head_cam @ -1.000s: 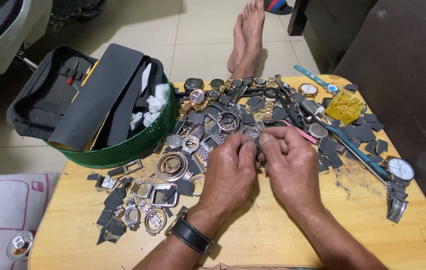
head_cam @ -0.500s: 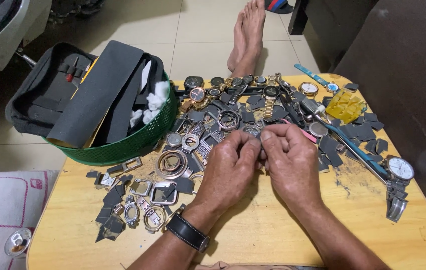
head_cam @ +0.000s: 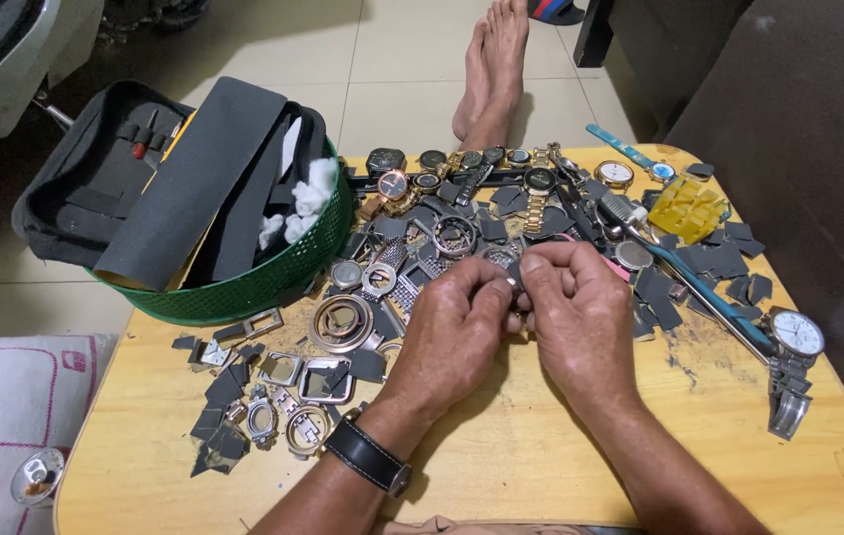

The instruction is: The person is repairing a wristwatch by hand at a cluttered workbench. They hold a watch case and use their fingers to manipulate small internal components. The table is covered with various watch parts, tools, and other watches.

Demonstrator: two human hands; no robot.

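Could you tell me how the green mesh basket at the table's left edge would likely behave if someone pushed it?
The green mesh basket looks like thin, perforated plastic, so probably light and slightly flexible. It overhangs the wooden table edge, and the dark sheets stick out past its rim, so a push leftward might tip it off.

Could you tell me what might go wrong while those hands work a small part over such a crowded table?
The small metal part pinched between left hand and right hand could slip into the pile of watch parts and be hard to find. The silver watch near the table edge could get knocked off.
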